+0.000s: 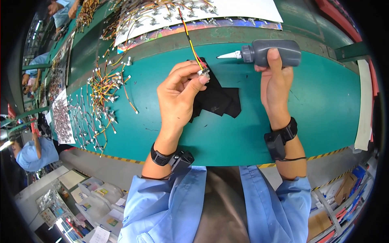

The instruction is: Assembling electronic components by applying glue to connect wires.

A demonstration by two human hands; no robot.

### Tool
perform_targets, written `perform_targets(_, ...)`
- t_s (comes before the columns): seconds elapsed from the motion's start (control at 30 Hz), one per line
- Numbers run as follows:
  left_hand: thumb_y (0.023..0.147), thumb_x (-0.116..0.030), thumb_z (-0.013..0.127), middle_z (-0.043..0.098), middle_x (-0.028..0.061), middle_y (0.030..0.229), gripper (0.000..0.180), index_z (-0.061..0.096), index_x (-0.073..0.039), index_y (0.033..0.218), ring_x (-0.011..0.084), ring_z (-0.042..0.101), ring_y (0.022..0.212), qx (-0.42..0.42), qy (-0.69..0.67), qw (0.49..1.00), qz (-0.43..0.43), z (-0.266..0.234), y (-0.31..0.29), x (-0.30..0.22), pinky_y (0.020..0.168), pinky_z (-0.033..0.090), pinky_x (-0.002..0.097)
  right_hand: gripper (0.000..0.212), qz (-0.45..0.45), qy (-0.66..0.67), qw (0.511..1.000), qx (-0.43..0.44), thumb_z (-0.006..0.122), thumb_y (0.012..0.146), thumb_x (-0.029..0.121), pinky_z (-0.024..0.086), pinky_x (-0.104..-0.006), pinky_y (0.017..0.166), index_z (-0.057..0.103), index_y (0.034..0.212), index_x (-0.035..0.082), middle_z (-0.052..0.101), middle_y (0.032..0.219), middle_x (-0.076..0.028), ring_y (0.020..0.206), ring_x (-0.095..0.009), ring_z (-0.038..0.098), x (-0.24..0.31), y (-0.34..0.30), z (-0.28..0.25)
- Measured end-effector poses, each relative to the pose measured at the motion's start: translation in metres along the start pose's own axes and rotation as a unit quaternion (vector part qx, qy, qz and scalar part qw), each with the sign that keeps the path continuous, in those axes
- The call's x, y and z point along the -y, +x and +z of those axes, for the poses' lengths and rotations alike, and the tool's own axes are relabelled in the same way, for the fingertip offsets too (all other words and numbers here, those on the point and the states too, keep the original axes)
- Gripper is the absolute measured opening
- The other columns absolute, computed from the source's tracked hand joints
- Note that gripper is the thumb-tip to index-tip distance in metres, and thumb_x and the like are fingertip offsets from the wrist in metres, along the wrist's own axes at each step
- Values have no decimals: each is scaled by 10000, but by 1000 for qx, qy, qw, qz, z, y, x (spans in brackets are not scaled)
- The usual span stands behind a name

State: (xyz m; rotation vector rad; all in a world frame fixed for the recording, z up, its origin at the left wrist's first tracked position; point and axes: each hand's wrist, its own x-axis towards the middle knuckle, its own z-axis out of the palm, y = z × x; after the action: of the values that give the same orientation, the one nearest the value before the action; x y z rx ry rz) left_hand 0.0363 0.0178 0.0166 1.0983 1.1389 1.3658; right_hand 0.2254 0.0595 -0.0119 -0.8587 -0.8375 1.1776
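Between the thumb and fingers of my left hand [176, 92] is a small metal potentiometer-like part [205, 74]. Its red, yellow and black wires [189, 39] run up and away from me. My right hand [277, 89] is wrapped round a dark grey squeeze bottle [287, 52], held on its side. The bottle's white tapered nozzle [230, 55] points left, toward the wired part but apart from it. Beneath and beside my left hand, a folded black cloth [222, 99] lies on the green work mat [320, 117].
A loose pile of wired parts [106, 87] lies at the left of the mat. At the back, several more sit in rows on a white sheet [255, 10]. Small metal parts cover another sheet [63, 121] at far left. Co-workers in blue [38, 156] are along the left.
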Motion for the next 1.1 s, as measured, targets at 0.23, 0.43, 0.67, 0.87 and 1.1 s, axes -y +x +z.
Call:
perform_targets(0.23,750,32,611,546,98,969,186,588,53,934,119,554,733,-46,36,997,44,-2,8,-5,626,496,232,304,125,258,957,-36,477,877,368,356,-222,523,509,902,67,545,783,-29,567,-78,410,9,21,-14)
perform_targets(0.43,777,-138,626,619,89,833,280,594,31,997,119,562,658,-88,223,969,55,1,102,-47,600,455,220,296,151,276,949,-34,468,882,366,347,-217,512,509,888,73,534,765,-17,552,-69,398,11,24,-18)
perform_targets(0.67,726,-246,659,637,89,747,302,650,10,886,150,586,655,-87,297,941,138,38,238,-28,610,456,262,318,157,272,949,-28,479,874,377,353,-224,521,513,874,61,515,723,-4,551,-65,398,11,29,-24)
perform_targets(0.87,667,-360,667,642,132,779,291,683,-96,789,269,613,702,-117,489,860,93,101,280,2,666,472,340,334,171,283,942,-50,483,868,393,355,-231,528,526,850,62,513,704,2,553,-63,398,12,33,-27)
perform_targets(1.1,709,-361,631,637,146,847,278,681,-103,798,289,609,783,-89,609,788,2,112,284,12,737,475,350,350,190,275,942,-40,474,869,403,352,-226,523,540,830,62,517,702,5,544,-62,397,13,30,-20)
